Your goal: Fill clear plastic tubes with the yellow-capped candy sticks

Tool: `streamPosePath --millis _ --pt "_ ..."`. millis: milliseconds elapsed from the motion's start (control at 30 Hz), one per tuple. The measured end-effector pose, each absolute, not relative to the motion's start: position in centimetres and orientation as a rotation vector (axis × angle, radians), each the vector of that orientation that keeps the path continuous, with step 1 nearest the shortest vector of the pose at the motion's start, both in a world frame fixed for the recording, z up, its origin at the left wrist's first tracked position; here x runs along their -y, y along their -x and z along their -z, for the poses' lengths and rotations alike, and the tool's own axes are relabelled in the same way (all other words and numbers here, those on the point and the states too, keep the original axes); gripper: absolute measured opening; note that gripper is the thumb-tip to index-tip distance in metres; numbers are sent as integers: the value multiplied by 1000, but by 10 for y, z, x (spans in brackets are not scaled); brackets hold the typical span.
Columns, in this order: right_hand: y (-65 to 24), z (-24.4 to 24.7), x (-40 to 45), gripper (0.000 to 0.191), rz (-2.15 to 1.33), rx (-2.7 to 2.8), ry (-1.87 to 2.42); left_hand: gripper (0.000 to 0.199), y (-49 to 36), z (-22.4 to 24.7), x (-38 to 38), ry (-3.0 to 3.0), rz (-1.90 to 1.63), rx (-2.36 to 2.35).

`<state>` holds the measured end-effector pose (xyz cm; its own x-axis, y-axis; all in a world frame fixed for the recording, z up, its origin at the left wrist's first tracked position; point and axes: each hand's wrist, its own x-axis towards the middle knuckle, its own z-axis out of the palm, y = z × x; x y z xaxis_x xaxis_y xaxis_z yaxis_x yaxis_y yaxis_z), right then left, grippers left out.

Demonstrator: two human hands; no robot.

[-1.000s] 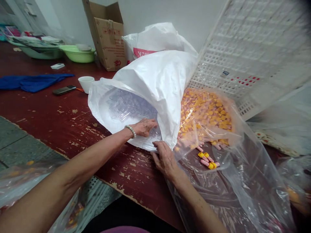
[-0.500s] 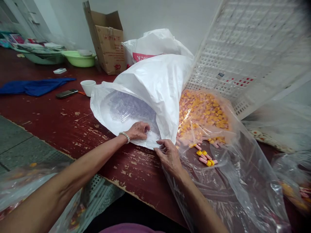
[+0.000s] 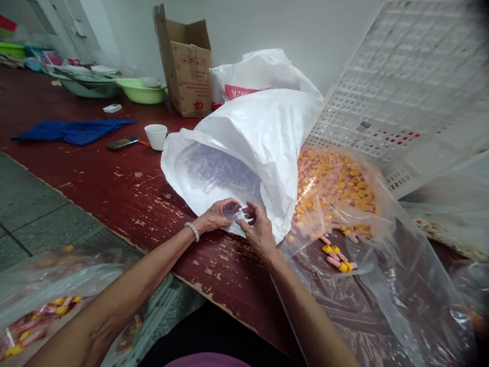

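Facing each other at the near lip of one white sack [image 3: 263,122], the left hand [image 3: 214,217] curled its fingers, pinching what I couldn't tell, and the right hand [image 3: 260,230] kept its own spread. The sack lay on the red table [image 3: 130,196], mouth toward the person and leftward, long axis slanting back rightward, clear pieces [image 3: 208,176] heaped inside. To its right one clear bag [image 3: 397,300] held countless yellow-and-pink pieces [image 3: 344,178]; beyond stood one white cup [image 3: 156,138], two green basins [image 3: 139,95], one open cardboard box [image 3: 193,84].

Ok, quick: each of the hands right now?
Left hand: curled at the mouth of the white plastic sack; any hold cannot be told.
Right hand: partly open, thumb apart from fingers; any hold unclear.
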<state>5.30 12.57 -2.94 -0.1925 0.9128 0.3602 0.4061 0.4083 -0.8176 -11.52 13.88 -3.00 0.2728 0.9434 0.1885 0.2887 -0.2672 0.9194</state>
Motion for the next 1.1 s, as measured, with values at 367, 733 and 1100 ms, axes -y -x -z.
streamPosePath --millis 367,733,1100 --pt "-26 25 -129 51 -1045 1573 1100 61 116 34 -134 -1609 -1161 -1076" --pt "-217 -7 -60 14 -72 1685 1528 47 101 20 -93 -1338 -1441 -1162" --pt "-254 17 -54 23 32 1960 1732 44 22 -4 -44 -1571 -1120 -1042"
